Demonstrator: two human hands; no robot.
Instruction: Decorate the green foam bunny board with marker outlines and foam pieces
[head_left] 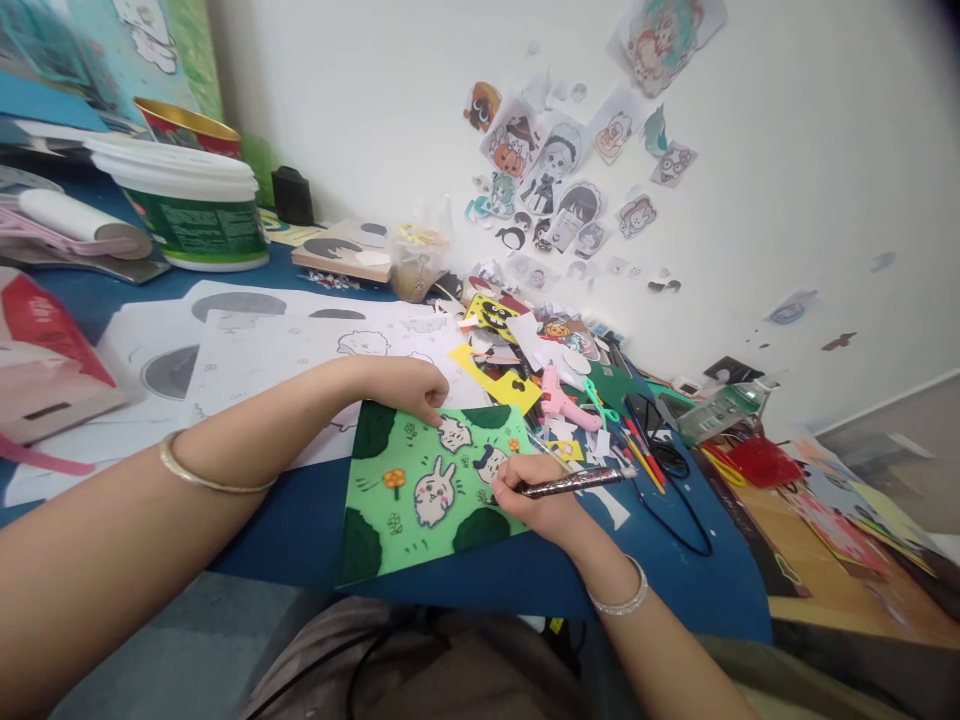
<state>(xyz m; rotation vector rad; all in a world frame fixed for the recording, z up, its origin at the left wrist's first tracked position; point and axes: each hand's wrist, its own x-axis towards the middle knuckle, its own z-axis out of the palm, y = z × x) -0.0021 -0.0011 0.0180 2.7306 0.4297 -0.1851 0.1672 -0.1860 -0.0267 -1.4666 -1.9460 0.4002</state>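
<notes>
A green paper picture [420, 500] with white rabbit-like figures, dark green patches and an orange flower lies on the blue table [300, 520]. My left hand [405, 385] rests on its upper edge, fingers curled and pressing the sheet down. My right hand [529, 495] is closed around a dark patterned pen [577, 482], its tip by a small figure near the sheet's right side. Each wrist wears a bracelet.
White printed sheets [247, 350] lie behind the picture. A heap of cut paper scraps, a pink glue gun [562, 400], scissors and pencils fills the right side. A green-and-white bucket [191, 210] stands back left. Stickers cover the white wall [570, 180].
</notes>
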